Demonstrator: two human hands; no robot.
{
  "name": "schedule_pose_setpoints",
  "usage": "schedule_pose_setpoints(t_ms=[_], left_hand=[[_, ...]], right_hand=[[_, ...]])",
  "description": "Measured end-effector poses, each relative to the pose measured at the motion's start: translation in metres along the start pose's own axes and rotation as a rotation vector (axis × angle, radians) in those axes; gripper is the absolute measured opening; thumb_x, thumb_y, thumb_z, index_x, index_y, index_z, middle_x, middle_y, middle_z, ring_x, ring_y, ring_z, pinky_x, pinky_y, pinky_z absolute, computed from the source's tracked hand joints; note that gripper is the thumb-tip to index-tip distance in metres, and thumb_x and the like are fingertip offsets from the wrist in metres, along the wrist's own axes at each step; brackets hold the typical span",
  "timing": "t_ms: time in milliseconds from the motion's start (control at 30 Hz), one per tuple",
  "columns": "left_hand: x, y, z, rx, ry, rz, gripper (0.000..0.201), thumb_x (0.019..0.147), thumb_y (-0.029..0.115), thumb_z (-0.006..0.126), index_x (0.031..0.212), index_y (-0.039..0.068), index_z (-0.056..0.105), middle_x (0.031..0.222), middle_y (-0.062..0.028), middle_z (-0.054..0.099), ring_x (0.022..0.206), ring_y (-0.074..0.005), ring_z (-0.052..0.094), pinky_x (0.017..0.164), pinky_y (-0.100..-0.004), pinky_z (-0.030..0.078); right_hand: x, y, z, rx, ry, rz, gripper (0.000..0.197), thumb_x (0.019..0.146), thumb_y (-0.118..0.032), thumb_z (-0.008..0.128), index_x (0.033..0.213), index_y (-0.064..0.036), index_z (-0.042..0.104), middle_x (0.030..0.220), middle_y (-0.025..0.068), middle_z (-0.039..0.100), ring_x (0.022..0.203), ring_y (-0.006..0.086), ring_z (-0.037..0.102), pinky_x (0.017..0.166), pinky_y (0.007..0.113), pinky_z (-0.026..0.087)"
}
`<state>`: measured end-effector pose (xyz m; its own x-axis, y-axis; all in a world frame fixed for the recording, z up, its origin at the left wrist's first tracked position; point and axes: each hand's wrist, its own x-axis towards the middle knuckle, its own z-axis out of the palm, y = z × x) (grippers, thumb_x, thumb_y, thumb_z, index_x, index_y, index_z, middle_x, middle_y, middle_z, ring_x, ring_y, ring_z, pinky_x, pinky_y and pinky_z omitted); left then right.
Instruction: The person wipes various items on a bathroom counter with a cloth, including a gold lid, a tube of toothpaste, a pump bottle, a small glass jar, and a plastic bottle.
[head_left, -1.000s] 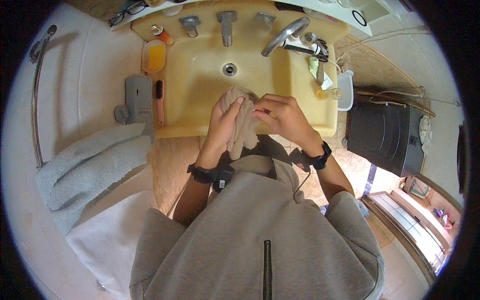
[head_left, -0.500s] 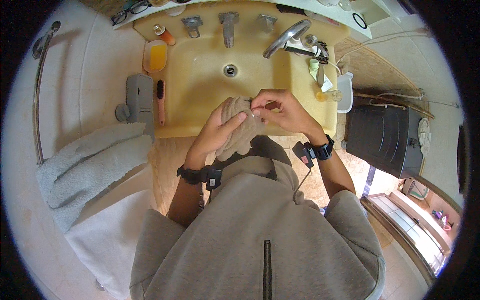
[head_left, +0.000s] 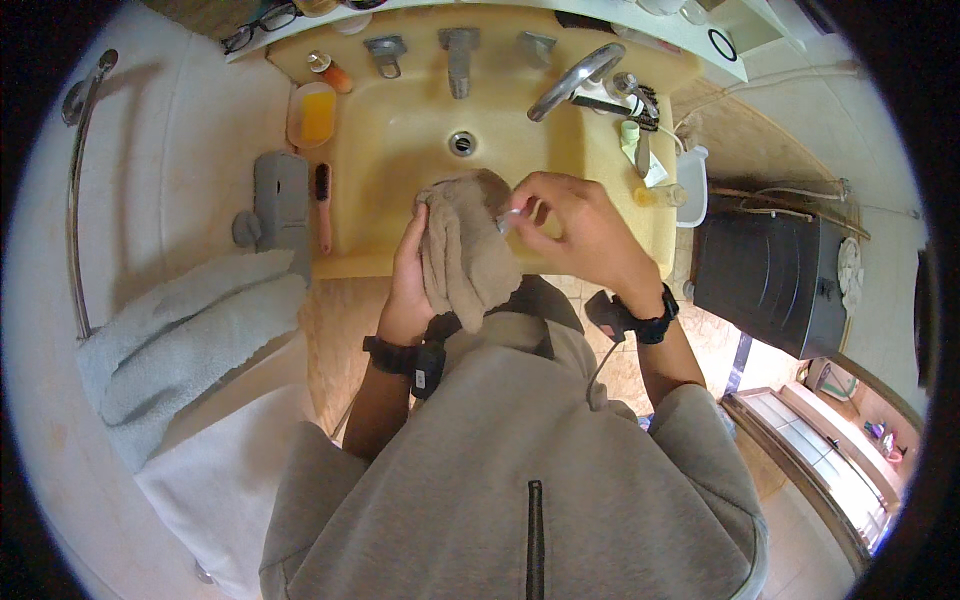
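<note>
A bunched brown cloth, towel-like, hangs over the front edge of the yellow sink. My left hand grips it from the left; the fingers are hidden beneath the folds. On the cloth's right side, my right hand is closed in a pinch with thumb and forefinger. Between those fingertips shows a small whitish piece, too small to name; I cannot tell whether it is fixed to the cloth. Dark straps with small boxes are on both my wrists.
A chrome faucet curves over the sink's right side. A pink-handled brush and a soap dish with an orange block lie along the left rim. Bottles and a tube stand right. A grey towel hangs left.
The cloth has turned and bunched into a fuller shape. My left thumb has shifted from its top to its left side. The right hand has moved slightly right and nearer to me.
</note>
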<state>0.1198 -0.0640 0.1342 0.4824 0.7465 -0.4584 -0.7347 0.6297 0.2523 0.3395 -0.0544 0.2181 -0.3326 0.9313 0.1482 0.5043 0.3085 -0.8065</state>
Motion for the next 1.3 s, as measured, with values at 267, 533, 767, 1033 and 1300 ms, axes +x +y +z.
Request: schedule_pose_setpoints(t_ms=[267, 533, 767, 1033, 1300], left_hand=[[-0.003, -0.004, -0.010, 0.067, -0.023, -0.032, 0.044, 0.105, 0.030, 0.040, 0.141, 0.004, 0.044, 0.134, -0.0122, 0.056, 0.122, -0.0245, 0.056, 0.106, -0.0413, 0.044], [0.002, -0.007, 0.009, 0.502, 0.012, 0.169, 0.044, 0.094, 0.003, 0.061, 0.135, 0.002, 0.046, 0.124, -0.0081, 0.058, 0.116, -0.0166, 0.056, 0.101, -0.0324, 0.046], [0.000, 0.001, 0.011, 0.462, 0.019, 0.267, 0.046, 0.089, 0.000, 0.066, 0.131, 0.002, 0.049, 0.123, -0.0076, 0.059, 0.113, -0.0169, 0.057, 0.099, -0.0324, 0.047], [-0.005, -0.001, 0.023, 0.489, 0.018, 0.336, 0.043, 0.086, -0.001, 0.069, 0.124, 0.003, 0.050, 0.117, -0.0066, 0.059, 0.107, -0.0147, 0.058, 0.095, -0.0308, 0.048], [-0.004, -0.004, 0.025, 0.632, 0.006, 0.412, 0.042, 0.088, 0.005, 0.069, 0.125, 0.002, 0.050, 0.116, -0.0074, 0.060, 0.106, -0.0145, 0.058, 0.094, -0.0312, 0.049]], right_hand=[[0.002, 0.002, 0.019, -0.003, 0.002, -0.073, 0.020, 0.082, -0.017, 0.072, 0.093, -0.0027, 0.063, 0.086, 0.0119, 0.063, 0.087, 0.0327, 0.062, 0.077, 0.042, 0.051], [-0.007, 0.009, 0.018, -0.192, -0.104, -0.090, 0.029, 0.075, -0.005, 0.075, 0.103, -0.0025, 0.067, 0.108, 0.0108, 0.063, 0.095, 0.0310, 0.062, 0.085, 0.038, 0.052], [-0.010, 0.005, 0.023, -0.108, 0.040, 0.007, 0.033, 0.076, -0.004, 0.074, 0.108, -0.0027, 0.068, 0.108, 0.0122, 0.063, 0.094, 0.0299, 0.064, 0.084, 0.037, 0.053], [-0.015, 0.005, 0.022, 0.206, 0.055, 0.233, 0.022, 0.083, -0.001, 0.073, 0.103, -0.0019, 0.066, 0.089, 0.0048, 0.068, 0.075, 0.0126, 0.065, 0.067, 0.026, 0.052], [-0.014, 0.028, 0.030, 0.773, -0.006, 0.399, 0.012, 0.090, 0.003, 0.066, 0.102, 0.0019, 0.065, 0.085, 0.0037, 0.067, 0.074, 0.0094, 0.063, 0.067, 0.024, 0.052]])
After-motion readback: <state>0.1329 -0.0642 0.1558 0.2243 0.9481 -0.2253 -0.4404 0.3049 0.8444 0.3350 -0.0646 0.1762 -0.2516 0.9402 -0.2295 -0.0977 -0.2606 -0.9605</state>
